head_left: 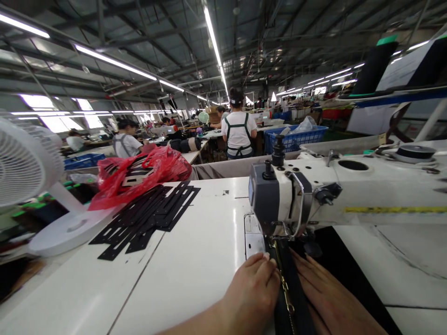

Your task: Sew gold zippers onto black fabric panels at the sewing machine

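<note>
Just in front of the sewing machine lies the brass-toothed zipper. My left hand is curled at its edge, though whether it grips I cannot tell; my right hand lies flat, fingers extended, on black fabric. Flat black strips lie left of the machine.

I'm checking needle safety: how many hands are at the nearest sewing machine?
2. The left hand is curled, left of the gold zipper; the right hand lies flatter, to the zipper's right. No others show there, though parts of both are hidden.
</note>
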Demonstrator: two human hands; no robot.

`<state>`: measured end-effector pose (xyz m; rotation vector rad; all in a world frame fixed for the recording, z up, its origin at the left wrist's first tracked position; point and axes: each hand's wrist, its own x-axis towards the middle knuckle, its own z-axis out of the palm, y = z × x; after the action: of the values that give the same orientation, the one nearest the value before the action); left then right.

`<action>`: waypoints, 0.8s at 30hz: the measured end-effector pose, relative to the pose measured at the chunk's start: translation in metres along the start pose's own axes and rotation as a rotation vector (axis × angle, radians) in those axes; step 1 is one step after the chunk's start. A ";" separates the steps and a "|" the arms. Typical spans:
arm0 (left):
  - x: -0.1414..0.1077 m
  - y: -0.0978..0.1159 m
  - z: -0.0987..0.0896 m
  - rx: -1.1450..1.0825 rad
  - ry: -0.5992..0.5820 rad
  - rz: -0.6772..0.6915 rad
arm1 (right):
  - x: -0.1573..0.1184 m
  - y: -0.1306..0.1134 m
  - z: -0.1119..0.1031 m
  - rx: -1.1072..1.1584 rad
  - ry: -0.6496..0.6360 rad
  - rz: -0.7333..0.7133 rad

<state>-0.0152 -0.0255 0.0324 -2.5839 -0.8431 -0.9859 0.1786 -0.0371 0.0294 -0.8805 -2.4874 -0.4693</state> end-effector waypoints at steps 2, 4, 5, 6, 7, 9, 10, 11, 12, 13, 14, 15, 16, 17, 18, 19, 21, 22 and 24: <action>0.000 -0.003 0.004 -0.008 -0.014 0.005 | 0.001 0.004 0.004 0.021 -0.009 0.008; 0.000 -0.007 0.007 -0.029 -0.038 -0.008 | 0.002 0.007 0.008 0.053 -0.030 0.020; 0.001 -0.008 0.009 -0.044 -0.059 -0.022 | 0.003 0.009 0.009 0.075 -0.038 0.028; 0.001 -0.010 0.009 -0.061 -0.080 -0.042 | 0.004 0.011 0.010 0.102 -0.047 0.037; 0.002 -0.012 0.010 -0.080 -0.103 -0.064 | 0.006 0.012 0.010 0.134 -0.059 0.047; 0.004 -0.015 0.011 -0.109 -0.146 -0.099 | 0.012 0.016 0.009 0.204 -0.067 0.061; 0.006 -0.017 0.011 -0.120 -0.164 -0.111 | 0.015 0.017 0.009 0.235 -0.067 0.069; 0.006 -0.018 0.012 -0.127 -0.175 -0.125 | 0.018 0.018 0.008 0.265 -0.062 0.075; 0.007 -0.020 0.012 -0.130 -0.185 -0.137 | 0.020 0.020 0.008 0.290 -0.053 0.082; 0.007 -0.021 0.013 -0.130 -0.191 -0.150 | 0.022 0.020 0.007 0.309 -0.047 0.092; 0.007 -0.022 0.014 -0.129 -0.193 -0.162 | 0.023 0.021 0.007 0.324 -0.043 0.108; 0.006 -0.023 0.014 -0.128 -0.193 -0.163 | 0.023 0.021 0.007 0.336 -0.050 0.129; 0.005 -0.024 0.014 -0.131 -0.192 -0.154 | 0.022 0.022 0.007 0.346 -0.066 0.153; 0.003 -0.024 0.013 -0.140 -0.187 -0.140 | 0.021 0.021 0.007 0.354 -0.085 0.182; 0.001 -0.024 0.012 -0.155 -0.181 -0.129 | 0.020 0.021 0.007 0.362 -0.108 0.214; 0.000 -0.023 0.011 -0.175 -0.176 -0.122 | 0.020 0.021 0.006 0.371 -0.130 0.240; -0.003 -0.022 0.009 -0.204 -0.161 -0.132 | 0.022 0.020 0.005 0.409 -0.166 0.277; -0.004 -0.021 0.009 -0.210 -0.153 -0.152 | 0.025 0.019 0.003 0.443 -0.178 0.286; -0.006 -0.018 0.009 -0.209 -0.139 -0.191 | 0.033 0.019 0.001 0.541 -0.214 0.292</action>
<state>-0.0248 -0.0093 0.0221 -2.8171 -1.0933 -1.0020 0.1682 -0.0063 0.0486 -1.0720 -2.4180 0.3985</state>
